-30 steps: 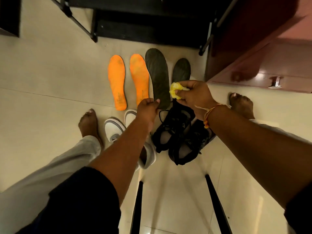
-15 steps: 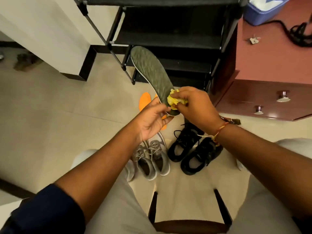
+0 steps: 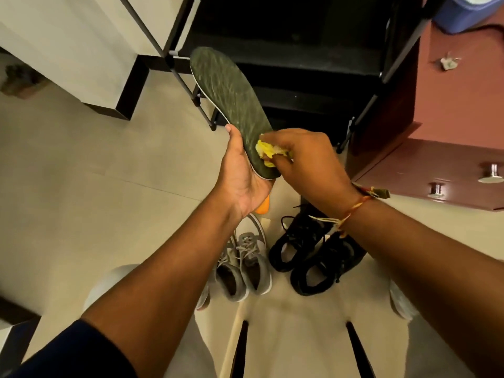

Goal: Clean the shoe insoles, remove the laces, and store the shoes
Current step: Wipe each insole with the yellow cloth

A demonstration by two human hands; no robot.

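My left hand holds a dark green insole by its heel end, thumb along the left edge, toe pointing up and away. My right hand pinches a crumpled yellow cloth and presses it on the insole near the heel. On the floor below stand a pair of grey sneakers and a pair of black laced shoes. A tip of an orange insole peeks out under my left palm.
A black shoe rack stands straight ahead. A reddish-brown drawer cabinet with metal knobs sits at the right, a blue container on top. White cabinet at upper left. Dark chair rails run between my knees.
The dark insole was lifted off the floor and raised in front of me. My left hand shifted to cup its heel, and the cloth moved onto the insole's surface.
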